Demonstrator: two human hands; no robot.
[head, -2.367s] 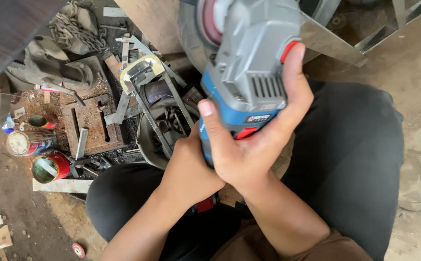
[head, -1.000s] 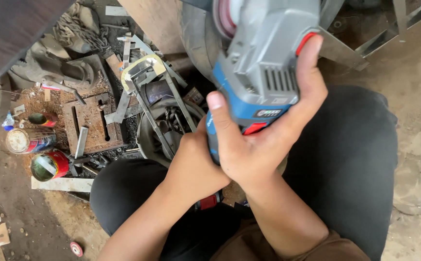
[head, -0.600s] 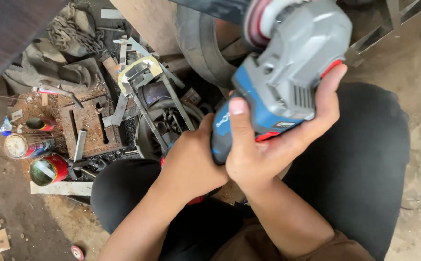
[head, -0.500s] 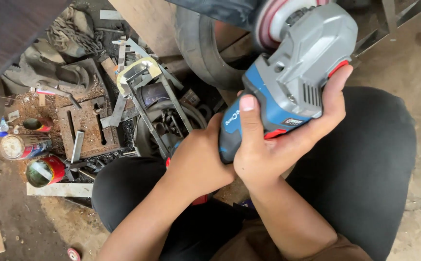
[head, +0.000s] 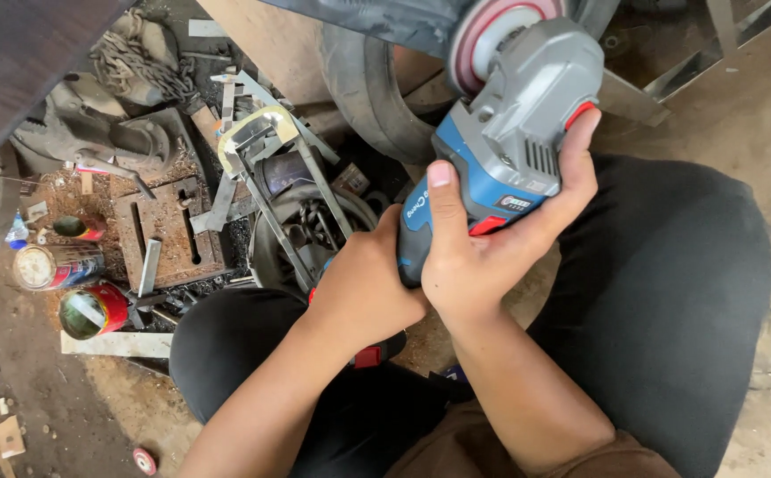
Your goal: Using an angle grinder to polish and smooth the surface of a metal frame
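Note:
A blue and grey angle grinder with a reddish disc points up and away from me, its disc against a dark metal piece at the top. My right hand wraps the grinder's body, thumb along the blue grip, fingers by the red switch. My left hand closes around the grinder's rear end, where a red and black battery base shows below. Both forearms come up from the bottom over my dark trousers.
A rusty slotted metal block, several tin cans, chain and scrap metal parts lie at the left. A tyre and a metal frame stand just beyond my knees. Bare concrete floor lies at the right.
The grinder has swung right and tilted, its head moving from the top centre toward the upper right. Both hands kept their grip and followed it.

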